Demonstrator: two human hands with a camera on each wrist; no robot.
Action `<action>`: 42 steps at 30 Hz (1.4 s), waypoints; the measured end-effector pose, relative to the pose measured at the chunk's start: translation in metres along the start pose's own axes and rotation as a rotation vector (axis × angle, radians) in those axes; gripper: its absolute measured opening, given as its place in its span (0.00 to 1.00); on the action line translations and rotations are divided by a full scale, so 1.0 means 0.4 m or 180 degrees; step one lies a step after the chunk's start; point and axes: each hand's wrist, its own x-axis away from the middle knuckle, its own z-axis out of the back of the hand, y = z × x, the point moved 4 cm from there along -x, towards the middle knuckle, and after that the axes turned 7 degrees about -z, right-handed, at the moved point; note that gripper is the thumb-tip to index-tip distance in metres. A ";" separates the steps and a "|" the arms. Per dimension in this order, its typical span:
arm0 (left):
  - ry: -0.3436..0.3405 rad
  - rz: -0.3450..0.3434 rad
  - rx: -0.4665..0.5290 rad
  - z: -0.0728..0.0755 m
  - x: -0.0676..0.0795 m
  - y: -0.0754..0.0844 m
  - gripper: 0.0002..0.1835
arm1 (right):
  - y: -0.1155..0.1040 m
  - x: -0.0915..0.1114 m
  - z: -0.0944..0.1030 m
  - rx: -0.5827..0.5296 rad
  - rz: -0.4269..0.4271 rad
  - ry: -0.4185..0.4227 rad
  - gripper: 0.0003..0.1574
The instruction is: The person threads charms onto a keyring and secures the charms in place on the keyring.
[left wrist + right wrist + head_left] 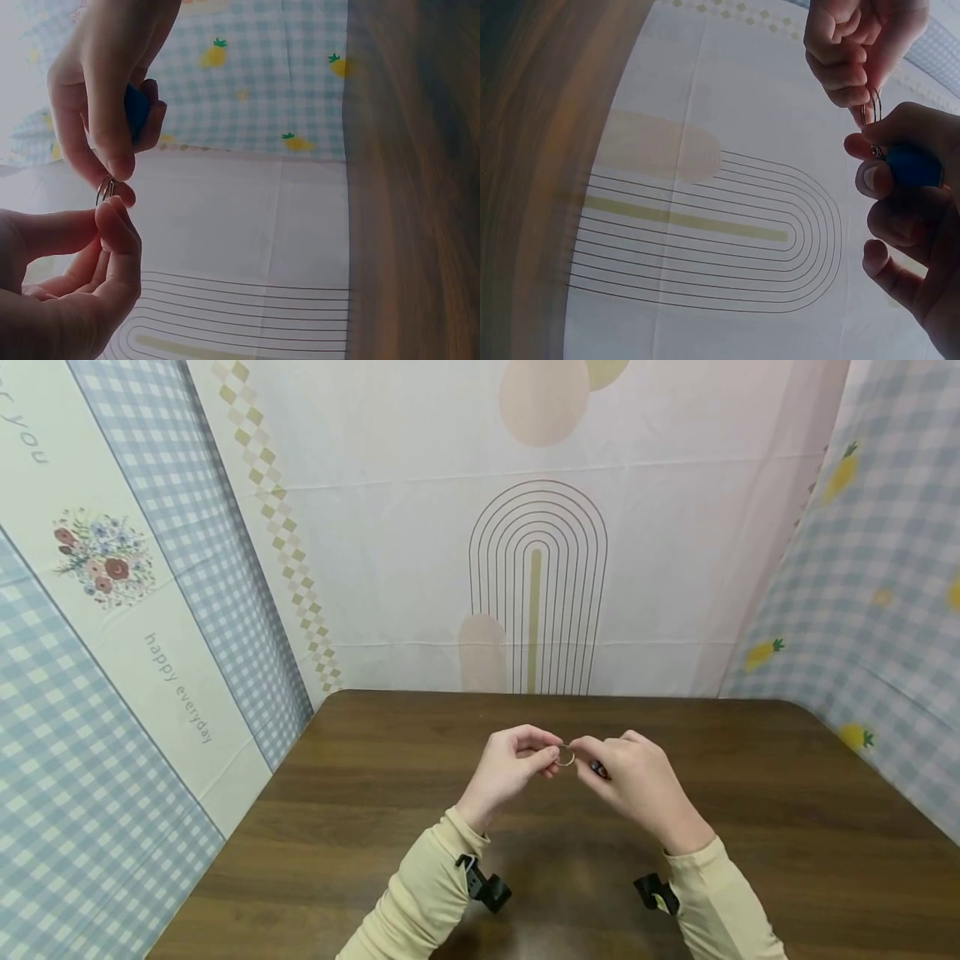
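Between the two hands, above the table, is a thin metal split ring (566, 756), its coils parted a little in the wrist views (872, 109). My left hand (512, 770) pinches one side of it between thumb and fingertips. Thumb and forefinger of my right hand (633, 777) pinch the opposite side. Inside the right hand's curled fingers sits a small blue object (913, 166), joined to the ring by a small metal link (877, 151). Fingers cover much of the blue object, so its kind stays hidden.
A brown wooden table (360, 860) spreads beneath both hands. Patterned cloths hang around it: a white one (390, 568) behind, checked ones at left (75, 760) and right (900, 635). Black camera mounts (487, 887) are strapped at both wrists.
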 end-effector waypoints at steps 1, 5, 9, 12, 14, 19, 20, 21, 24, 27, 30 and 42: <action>-0.0024 0.0011 -0.0051 -0.001 -0.001 0.000 0.10 | 0.001 -0.001 0.000 -0.0005 0.0043 0.0011 0.11; -0.0123 0.0075 -0.0115 -0.005 -0.005 -0.001 0.09 | 0.008 -0.003 0.002 -0.0094 0.0088 0.0002 0.11; -0.0157 0.0079 -0.0096 -0.011 -0.008 0.003 0.09 | 0.017 -0.004 0.003 -0.0139 0.0045 -0.0046 0.11; -0.0128 0.0031 -0.0082 -0.013 -0.008 0.008 0.10 | 0.024 -0.005 0.002 -0.0118 0.0034 -0.0057 0.11; -0.0065 -0.0004 -0.0054 -0.013 -0.009 0.011 0.11 | 0.028 -0.006 0.000 -0.0122 0.0029 -0.0060 0.10; 0.0117 -0.0088 -0.0018 -0.008 -0.017 0.010 0.11 | 0.035 -0.010 -0.002 -0.0164 0.0055 -0.0021 0.12; 0.0127 -0.0095 -0.0046 -0.008 -0.020 0.009 0.10 | 0.036 -0.010 -0.003 -0.0169 0.0079 -0.0006 0.11; 0.0126 -0.0101 -0.0092 -0.008 -0.022 0.008 0.10 | 0.037 -0.011 -0.003 -0.0172 0.0107 0.0010 0.11; 0.0082 -0.0090 -0.0245 -0.010 -0.028 0.003 0.08 | 0.039 -0.012 -0.004 -0.0196 0.0186 0.0032 0.10; 0.0002 -0.0051 -0.0356 -0.013 -0.032 0.000 0.07 | 0.043 -0.013 -0.005 -0.0239 0.0208 0.0003 0.10; -0.0095 0.0025 -0.0399 -0.018 -0.036 0.002 0.07 | 0.050 -0.013 -0.003 -0.0279 0.0138 -0.0106 0.10; 0.0164 -0.0012 -0.0186 -0.020 -0.049 -0.001 0.12 | 0.082 -0.018 0.004 -0.0206 -0.0203 -0.0228 0.08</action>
